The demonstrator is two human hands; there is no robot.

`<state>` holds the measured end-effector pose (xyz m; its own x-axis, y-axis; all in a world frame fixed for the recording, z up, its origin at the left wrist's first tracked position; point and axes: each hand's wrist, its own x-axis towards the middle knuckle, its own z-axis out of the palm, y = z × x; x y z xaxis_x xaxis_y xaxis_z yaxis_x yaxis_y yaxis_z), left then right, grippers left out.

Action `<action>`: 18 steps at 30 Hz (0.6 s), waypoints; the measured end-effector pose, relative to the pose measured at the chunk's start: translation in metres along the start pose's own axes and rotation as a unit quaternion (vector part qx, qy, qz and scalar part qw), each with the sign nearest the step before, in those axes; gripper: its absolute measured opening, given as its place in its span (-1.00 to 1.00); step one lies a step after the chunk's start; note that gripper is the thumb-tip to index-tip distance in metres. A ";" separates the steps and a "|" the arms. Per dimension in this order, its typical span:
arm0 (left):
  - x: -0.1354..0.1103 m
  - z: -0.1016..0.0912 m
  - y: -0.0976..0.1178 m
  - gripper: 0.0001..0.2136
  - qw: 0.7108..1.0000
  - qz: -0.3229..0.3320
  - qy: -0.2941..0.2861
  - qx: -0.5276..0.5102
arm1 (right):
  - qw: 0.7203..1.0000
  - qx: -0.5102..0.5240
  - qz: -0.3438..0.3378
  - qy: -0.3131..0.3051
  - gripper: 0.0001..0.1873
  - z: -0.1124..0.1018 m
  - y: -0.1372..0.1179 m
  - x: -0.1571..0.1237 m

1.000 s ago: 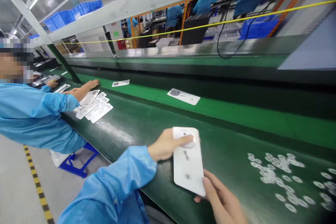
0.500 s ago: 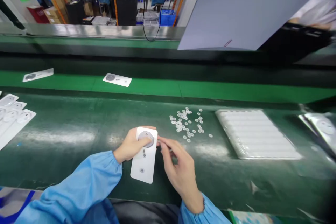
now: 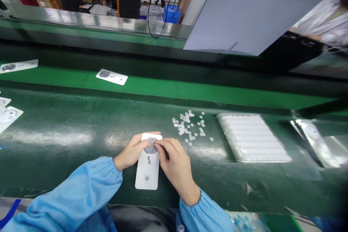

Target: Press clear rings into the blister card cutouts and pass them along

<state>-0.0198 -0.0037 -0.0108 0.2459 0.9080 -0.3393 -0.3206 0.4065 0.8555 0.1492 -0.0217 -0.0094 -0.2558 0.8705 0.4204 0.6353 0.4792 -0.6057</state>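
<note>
My left hand (image 3: 134, 151) grips a long white panel (image 3: 147, 172) near its top end, thumb on the face and fingers behind. The panel has rounded corners, a grey octagonal disc (image 3: 150, 148), dark characters and a small round mark. My right hand (image 3: 175, 163) is closed in a pinch, its fingertips at the right side of the disc. Whatever lies between those fingertips is too small or hidden to make out. Beyond the right hand, many small whitish rings (image 3: 182, 127) lie scattered on the dark green bench (image 3: 89, 116).
Right of the rings rests a clear-wrapped tray of white rows (image 3: 252, 137). Silvery packets (image 3: 315, 141) lie further right. Similar panels (image 3: 9, 116) are at the left edge, and another panel (image 3: 112, 77) lies on the green belt (image 3: 152, 86). A large pale sheet (image 3: 231, 14) hangs above.
My right hand has moved left and slightly up, from the panel's right edge onto the grey disc. The left hand keeps its hold. The camera view has shifted.
</note>
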 end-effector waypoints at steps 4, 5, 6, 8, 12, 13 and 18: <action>-0.001 0.001 -0.001 -0.57 1.000 -0.006 0.010 -0.008 | 0.979 0.166 0.118 -0.012 -0.76 0.002 -0.001 0.006; 0.000 0.001 -0.001 -0.56 1.000 -0.016 0.012 -0.022 | 0.959 0.230 0.165 -0.014 -0.74 0.001 0.000 0.007; 0.000 0.001 -0.001 -0.53 0.999 -0.029 0.012 -0.042 | 0.932 0.293 0.213 -0.012 -0.71 -0.003 0.002 0.008; 0.000 0.002 -0.001 -0.48 0.995 -0.053 0.009 -0.086 | 0.871 0.388 0.301 0.018 -0.62 -0.020 0.009 0.002; 0.000 0.004 0.004 -0.45 0.988 -0.073 0.012 -0.132 | 0.799 0.383 0.428 0.179 -0.51 -0.099 0.044 -0.056; 0.000 0.004 0.005 -0.45 0.989 -0.074 0.014 -0.131 | 0.785 0.349 0.459 0.226 -0.48 -0.125 0.058 -0.081; 0.001 0.007 0.009 -0.48 0.990 -0.080 0.015 -0.115 | 0.816 0.148 0.491 0.266 -0.62 -0.218 0.120 -0.208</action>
<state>-0.0160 -0.0003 -0.0010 0.2847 0.8310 -0.4778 -0.4804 0.5550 0.6791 0.4378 -0.1694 -0.0221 0.6737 0.7166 -0.1806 0.1185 -0.3461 -0.9307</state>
